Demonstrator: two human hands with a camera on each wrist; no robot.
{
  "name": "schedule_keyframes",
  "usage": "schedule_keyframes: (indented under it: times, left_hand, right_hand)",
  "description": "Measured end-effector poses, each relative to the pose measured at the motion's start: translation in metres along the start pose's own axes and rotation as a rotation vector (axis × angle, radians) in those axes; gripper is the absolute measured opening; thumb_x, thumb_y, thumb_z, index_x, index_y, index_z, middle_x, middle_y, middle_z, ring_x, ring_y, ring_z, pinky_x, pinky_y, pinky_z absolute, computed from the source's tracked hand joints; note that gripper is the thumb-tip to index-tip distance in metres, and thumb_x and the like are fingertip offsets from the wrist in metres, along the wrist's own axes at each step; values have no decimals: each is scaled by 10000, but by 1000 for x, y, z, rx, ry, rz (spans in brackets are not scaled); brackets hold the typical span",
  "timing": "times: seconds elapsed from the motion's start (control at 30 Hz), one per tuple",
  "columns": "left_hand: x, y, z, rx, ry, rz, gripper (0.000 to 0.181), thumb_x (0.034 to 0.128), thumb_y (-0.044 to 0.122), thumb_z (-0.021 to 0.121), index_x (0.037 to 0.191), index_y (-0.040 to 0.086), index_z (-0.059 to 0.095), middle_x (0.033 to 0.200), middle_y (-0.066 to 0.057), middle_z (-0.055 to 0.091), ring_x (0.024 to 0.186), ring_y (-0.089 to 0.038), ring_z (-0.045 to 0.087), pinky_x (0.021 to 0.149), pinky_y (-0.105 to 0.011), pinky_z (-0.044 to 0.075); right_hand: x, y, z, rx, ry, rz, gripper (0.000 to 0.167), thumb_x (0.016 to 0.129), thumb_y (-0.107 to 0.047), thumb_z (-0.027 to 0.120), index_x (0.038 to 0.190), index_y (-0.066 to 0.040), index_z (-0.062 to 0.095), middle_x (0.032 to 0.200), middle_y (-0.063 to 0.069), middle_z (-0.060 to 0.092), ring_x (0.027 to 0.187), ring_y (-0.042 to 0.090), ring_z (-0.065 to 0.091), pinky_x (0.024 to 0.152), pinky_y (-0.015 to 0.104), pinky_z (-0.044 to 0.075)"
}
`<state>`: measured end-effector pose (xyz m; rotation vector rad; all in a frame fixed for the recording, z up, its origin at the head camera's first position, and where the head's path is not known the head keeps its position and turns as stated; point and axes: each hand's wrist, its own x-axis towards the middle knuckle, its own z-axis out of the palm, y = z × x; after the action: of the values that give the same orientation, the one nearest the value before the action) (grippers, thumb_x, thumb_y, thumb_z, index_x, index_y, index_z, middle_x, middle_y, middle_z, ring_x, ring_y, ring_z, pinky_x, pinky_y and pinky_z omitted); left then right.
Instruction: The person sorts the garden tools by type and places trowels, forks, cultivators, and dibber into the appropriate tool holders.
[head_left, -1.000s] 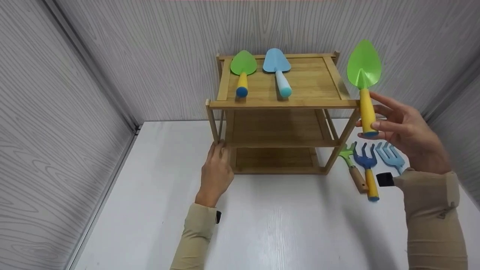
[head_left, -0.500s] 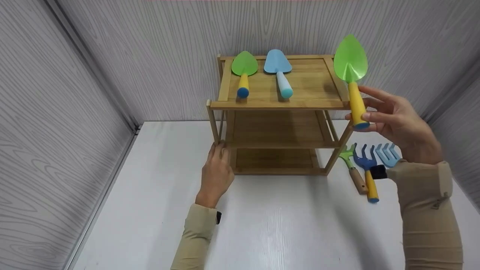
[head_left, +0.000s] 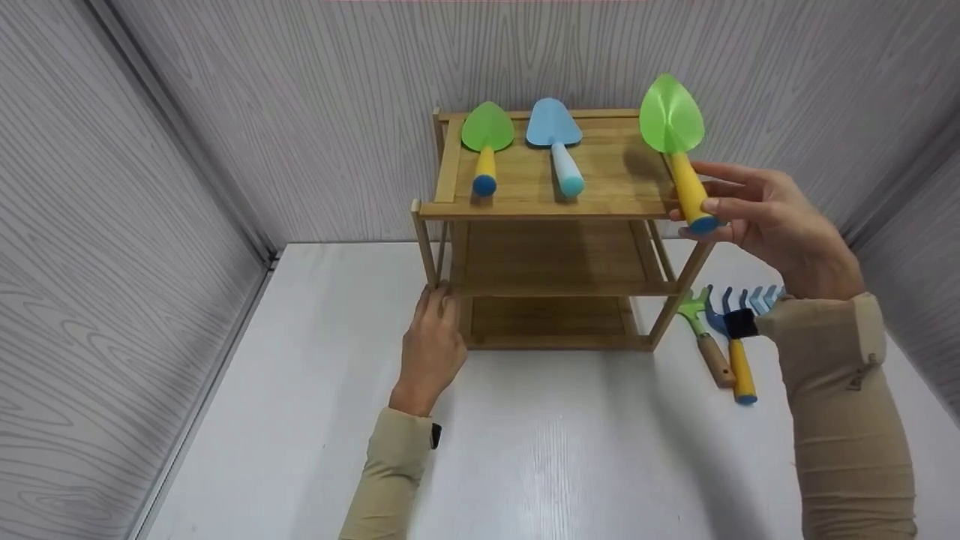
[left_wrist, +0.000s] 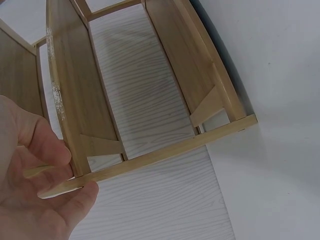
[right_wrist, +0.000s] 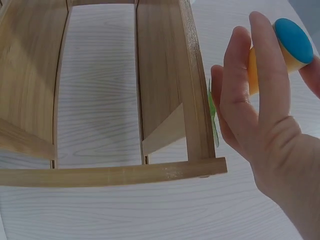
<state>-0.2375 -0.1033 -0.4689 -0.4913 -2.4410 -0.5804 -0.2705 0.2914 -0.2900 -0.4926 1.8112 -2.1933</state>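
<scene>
My right hand (head_left: 780, 221) grips the yellow handle of a green trowel (head_left: 671, 116) and holds it above the right end of a wooden shelf rack (head_left: 551, 289). The handle's blue end cap (right_wrist: 293, 40) faces the right wrist camera; the blade is mostly hidden there. My left hand (head_left: 433, 349) pinches the rack's left front post at the middle shelf; in the left wrist view its thumb and fingers (left_wrist: 82, 202) lie on either side of the wood. On the top shelf lie another green trowel (head_left: 487, 127) with a yellow handle and a light blue trowel (head_left: 553, 124).
Right of the rack, on the white table (head_left: 525, 450), lie a green hand tool (head_left: 715, 358) with a wooden handle, a blue hand fork (head_left: 742, 371) with a yellow handle and a light blue fork (head_left: 763, 298), partly hidden by the right sleeve. Wood-grain walls (head_left: 360, 112) enclose the table.
My right hand has carried the green trowel leftward, from beside the rack to over the right end of its top shelf. My left hand stays on the post.
</scene>
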Motion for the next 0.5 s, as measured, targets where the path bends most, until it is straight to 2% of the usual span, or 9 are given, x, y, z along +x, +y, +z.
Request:
schedule_keyframes:
  times: [0.3, 0.5]
  left_hand:
    - [0, 0, 0, 2, 8, 6, 421, 857, -191, 544, 1275, -144, 563, 1319, -306, 534, 1298, -530, 464, 950, -524, 527]
    - [-1, 1, 0, 24, -2, -1, 459, 833, -191, 549, 1288, -134, 558, 1324, -303, 534, 1289, -528, 474, 907, -503, 557]
  right_hand:
    - [11, -4, 8, 35, 27, 22, 626, 1010, 35, 556, 1532, 111, 219, 1273, 191, 550, 1047, 263, 709, 857, 340, 573]
    - [21, -4, 9, 70, 88, 46, 532, 1002, 23, 579, 1467, 77, 327, 1234, 198, 552, 993, 279, 726, 841, 338, 578]
